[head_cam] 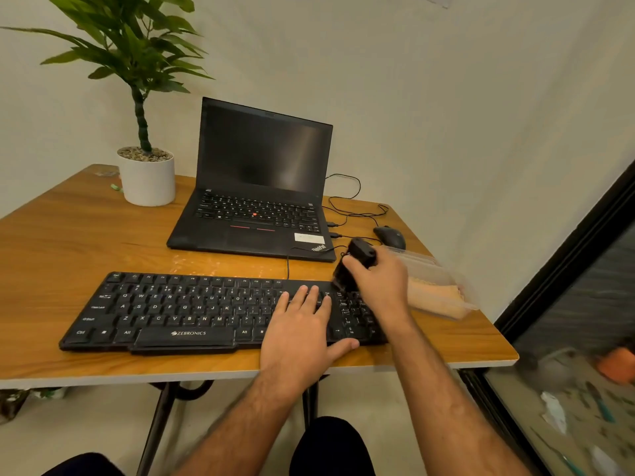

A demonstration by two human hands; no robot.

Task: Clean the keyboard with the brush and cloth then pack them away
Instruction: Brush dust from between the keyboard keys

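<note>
Wooden desk (86, 242) stands in a corner with pale walls, and on it there are a potted plant (146, 166), an open laptop (256, 187) with dark screen and a black mouse (390, 237) with its cable.

From the head camera, the black keyboard (206, 310) lies along the front edge of the desk. The left hand (302, 331) lies flat on its right part, fingers straight and together, the thumb at the front edge; it holds nothing and seems only to keep the keyboard steady. The right hand (378, 283) has its fingers curled around the black brush (354, 266), and the brush's lower end is down on the keys near the number pad.

Just beside this hand, on the right of the desk, lies a transparent bag (436, 286) with an orange cloth (434, 298) that seems to be inside it.

I judge that the brushing step is in hand, at the right end of the keyboard. The next move probably calls for short strokes between the key rows, with the left hand holding the keyboard still. The cloth wiping and the packing are not yet done.
</note>
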